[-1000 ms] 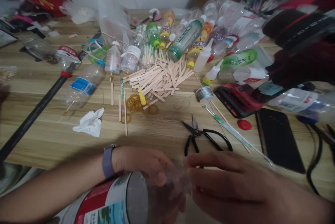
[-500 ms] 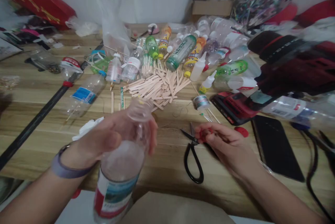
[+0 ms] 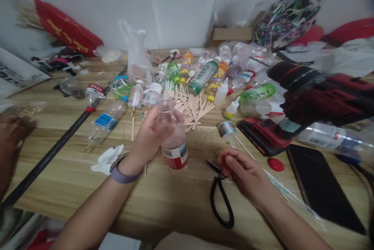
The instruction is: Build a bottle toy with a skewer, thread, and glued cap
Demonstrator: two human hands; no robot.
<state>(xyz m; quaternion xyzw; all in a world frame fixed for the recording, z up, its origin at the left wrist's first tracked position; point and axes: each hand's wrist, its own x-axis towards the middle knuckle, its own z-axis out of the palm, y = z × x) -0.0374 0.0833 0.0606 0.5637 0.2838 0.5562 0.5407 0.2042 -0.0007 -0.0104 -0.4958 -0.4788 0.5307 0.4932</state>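
Note:
My left hand (image 3: 150, 137) is wrapped round a clear plastic bottle (image 3: 171, 135) with a red, white and blue-green label. The bottle is upright, its mouth uncapped, over the middle of the table. My right hand (image 3: 244, 174) has its fingers closed in a pinch; a bit of a red bottle cap shows at the fingertips, mostly hidden. Beneath that hand lies a pair of black-handled scissors (image 3: 222, 203), partly covered by the fingers. A flat red disc (image 3: 275, 164) rests to the right of this hand.
Wooden sticks (image 3: 194, 109) are heaped behind the bottle, with several plastic bottles beyond. A red and black power drill (image 3: 306, 105) stands at right near a black phone-like slab (image 3: 324, 187). A black pole (image 3: 52, 156) crosses the left side. Another person's hand (image 3: 13, 137) is at the left edge.
My left hand has carried the bottle forward and right, from near my lap to over the table, and stood it more upright. The right hand stays by the scissors. The view has shifted.

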